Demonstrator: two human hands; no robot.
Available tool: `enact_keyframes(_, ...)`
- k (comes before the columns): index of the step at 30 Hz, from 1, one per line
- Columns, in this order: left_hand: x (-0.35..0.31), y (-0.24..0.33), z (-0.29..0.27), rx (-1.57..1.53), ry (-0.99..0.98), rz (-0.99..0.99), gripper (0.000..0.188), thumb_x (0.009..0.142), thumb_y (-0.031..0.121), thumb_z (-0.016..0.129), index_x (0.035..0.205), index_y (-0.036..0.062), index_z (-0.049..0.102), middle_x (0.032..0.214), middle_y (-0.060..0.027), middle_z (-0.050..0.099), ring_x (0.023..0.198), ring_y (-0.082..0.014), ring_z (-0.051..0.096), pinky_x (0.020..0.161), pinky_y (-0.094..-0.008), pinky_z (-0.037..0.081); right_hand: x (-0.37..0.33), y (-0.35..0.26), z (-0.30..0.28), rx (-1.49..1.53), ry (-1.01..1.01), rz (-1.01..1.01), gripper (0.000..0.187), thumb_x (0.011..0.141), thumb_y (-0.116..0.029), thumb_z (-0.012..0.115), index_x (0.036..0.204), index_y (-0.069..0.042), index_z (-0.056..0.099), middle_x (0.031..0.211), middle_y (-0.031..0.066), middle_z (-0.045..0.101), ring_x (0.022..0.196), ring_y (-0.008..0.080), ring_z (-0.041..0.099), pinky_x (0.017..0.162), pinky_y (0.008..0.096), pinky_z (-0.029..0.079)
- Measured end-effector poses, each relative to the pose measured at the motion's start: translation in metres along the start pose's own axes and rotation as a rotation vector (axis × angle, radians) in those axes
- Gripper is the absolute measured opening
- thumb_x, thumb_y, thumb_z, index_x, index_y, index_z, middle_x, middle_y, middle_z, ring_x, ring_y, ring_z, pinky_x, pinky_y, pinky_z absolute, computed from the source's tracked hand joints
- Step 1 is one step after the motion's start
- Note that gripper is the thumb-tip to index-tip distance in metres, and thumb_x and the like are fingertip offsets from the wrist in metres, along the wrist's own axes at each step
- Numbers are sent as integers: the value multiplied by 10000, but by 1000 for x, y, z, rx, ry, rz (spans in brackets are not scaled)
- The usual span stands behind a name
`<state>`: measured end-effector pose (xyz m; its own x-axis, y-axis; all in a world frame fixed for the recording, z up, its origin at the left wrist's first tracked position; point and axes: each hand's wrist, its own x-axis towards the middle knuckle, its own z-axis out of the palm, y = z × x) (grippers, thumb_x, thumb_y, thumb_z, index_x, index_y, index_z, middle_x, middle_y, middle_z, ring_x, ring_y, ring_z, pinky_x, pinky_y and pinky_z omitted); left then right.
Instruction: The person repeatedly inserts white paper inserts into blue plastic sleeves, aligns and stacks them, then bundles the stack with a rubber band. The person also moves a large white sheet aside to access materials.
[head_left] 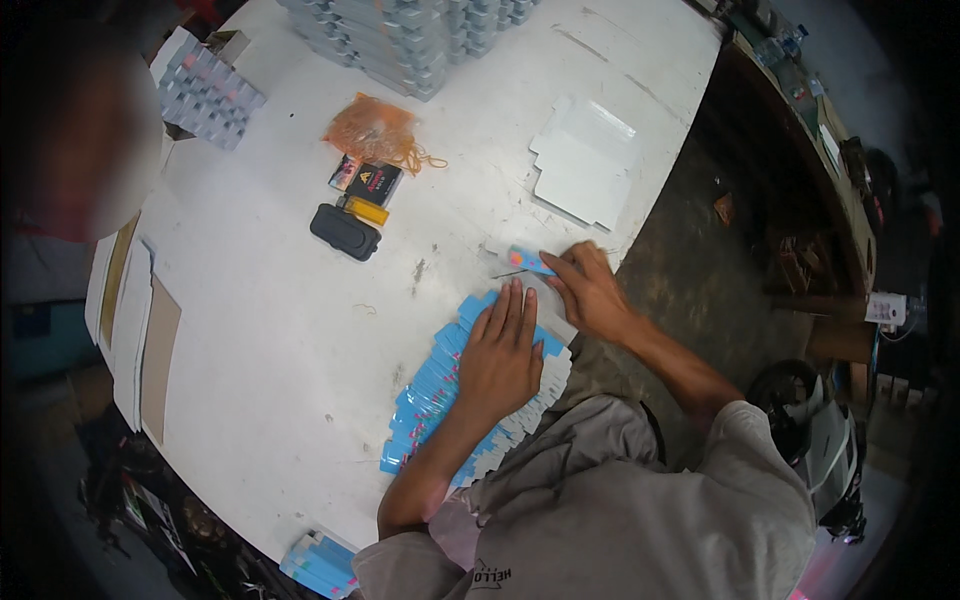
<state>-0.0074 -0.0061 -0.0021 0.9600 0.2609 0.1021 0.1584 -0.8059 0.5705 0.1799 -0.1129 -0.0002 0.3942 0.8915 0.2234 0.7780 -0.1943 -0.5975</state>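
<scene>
My left hand (503, 358) lies flat with its fingers stretched out over a fanned row of flat blue-and-white printed cartons (425, 395) near the table's edge. Between the thumb and fingers of my right hand (592, 292) is a small blue printed carton piece (527, 260) with orange and pink marks. It is just beyond my left fingertips, close to the tabletop. A thin dark line shows below it, too small to make out. The right hand's palm side is hidden.
On the white table (270, 300) lie a black case (345, 232), a yellow lighter (366, 210), a dark small box (375, 183) and an orange plastic bag (372, 130). White flat cartons (588, 165) lie beyond my right hand. Tall carton stacks (390, 40) stand at the back. A person (80, 140) is at the left.
</scene>
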Motion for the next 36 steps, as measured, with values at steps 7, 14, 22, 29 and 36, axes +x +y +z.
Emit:
enact_keyframes(7, 3, 0, -8, 153, -132, 31, 690, 1005, 341, 563, 1561, -43, 423, 1640, -260, 387, 1551, -394, 330, 1273, -624, 164, 15, -12, -13, -100, -215, 152, 528, 876, -136, 756, 1376, -49, 613, 1142, 235, 696, 1118, 372, 669, 991, 544, 489)
enact_keyframes(14, -1, -3, 3, 39, -51, 53, 512, 1027, 332, 573, 1409, -6, 622, 1535, -235, 531, 1490, -411, 426, 1244, -591, 256, 8, 58, -2, -33, 140, 40, 426, 925, -85, 721, 1345, -58, 653, 1337, 211, 628, 1045, 372, 616, 927, 474, 500)
enact_keyframes(22, -2, 4, 0, 77, -13, 11, 633, 1013, 292, 563, 1541, -40, 453, 1562, -266, 490, 1509, -416, 396, 1248, -590, 248, -1, -15, -15, 187, -162, 233, 322, 976, -94, 660, 1288, -13, 653, 1010, 226, 713, 915, 403, 667, 821, 462, 529)
enact_keyframes(29, -1, 2, -8, 145, -113, 48, 813, 1015, 527, 554, 1513, -107, 458, 1619, -282, 411, 1545, -402, 341, 1280, -587, 173, 21, 12, -9, -358, 177, 175, 296, 912, -58, 656, 1201, -26, 711, 1137, 209, 711, 1111, 386, 657, 912, 517, 518)
enact_keyframes(36, 1, -1, -4, 29, -73, 29, 727, 1055, 509, 528, 1478, -83, 523, 1582, -267, 472, 1511, -409, 398, 1252, -566, 258, 3, 45, -2, -61, 50, 17, 421, 910, 20, 657, 1329, -20, 635, 1104, 187, 627, 975, 402, 605, 921, 470, 488)
